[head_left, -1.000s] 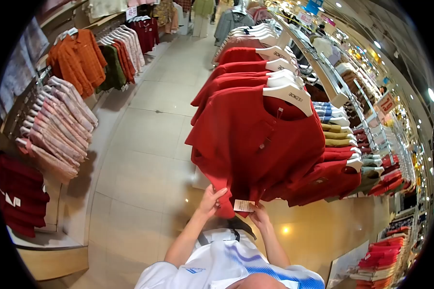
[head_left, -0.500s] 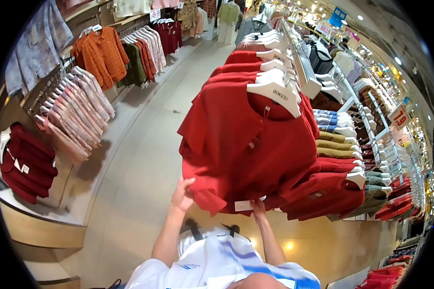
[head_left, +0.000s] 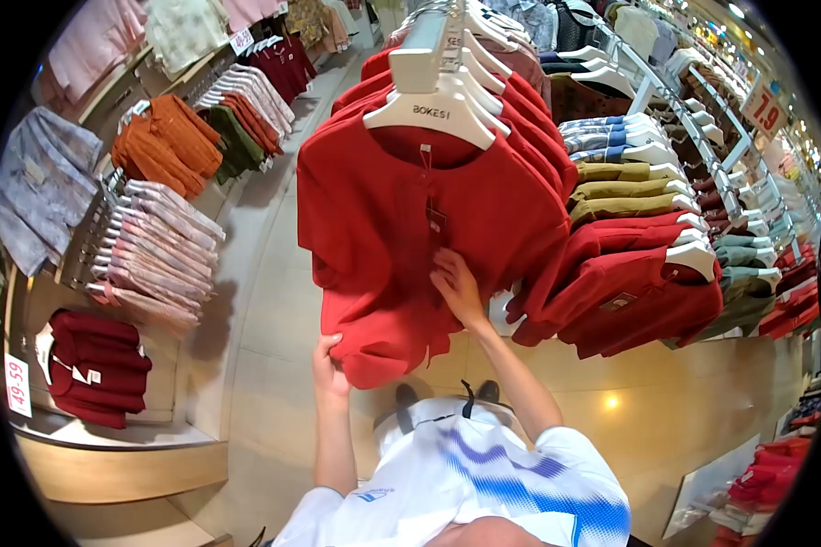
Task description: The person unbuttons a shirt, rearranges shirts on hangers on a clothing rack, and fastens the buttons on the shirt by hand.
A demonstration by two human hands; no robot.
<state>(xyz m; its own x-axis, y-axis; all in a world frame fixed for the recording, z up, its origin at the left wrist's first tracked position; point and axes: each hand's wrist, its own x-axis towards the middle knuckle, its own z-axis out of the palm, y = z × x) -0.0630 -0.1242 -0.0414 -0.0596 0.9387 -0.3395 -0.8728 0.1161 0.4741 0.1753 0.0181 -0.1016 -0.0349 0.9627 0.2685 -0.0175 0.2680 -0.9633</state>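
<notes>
Red knit long-sleeved top (head_left: 401,228) on a white plastic hanger (head_left: 429,109) printed with dark lettering; front item of a row of like red tops on the rail.

Change since half a second ago: the right hand (head_left: 458,290) has left the white paper tag it pinched at the hem and has risen to the middle of the garment's front, where it now lies flat against the cloth just below the small dark tag (head_left: 436,219) hanging from the neckline. The left hand (head_left: 330,363) has kept to the lower left hem and is closed on a fold of the cloth there. The view has also drawn nearer to the rail, so the top fills more of the frame. Judged from this: attention has passed from the hem tag to the body of the garment and the neck tag.

Position: the top hangs straight ahead of the person, above both hands; left hand at its bottom edge, right hand pressed on its centre, fingers spread and gripping nothing that can be seen.

Adjoining stock: folded and hung tops in olive, blue and dark red (head_left: 648,210) to the right on white hangers; pink patterned shirts (head_left: 155,246) and orange shirts (head_left: 164,146) on the wall rail at left; dark red folded tops (head_left: 96,365) on a low shelf; price card (head_left: 764,108) upper right. Pale tiled floor (head_left: 265,273) below.
</notes>
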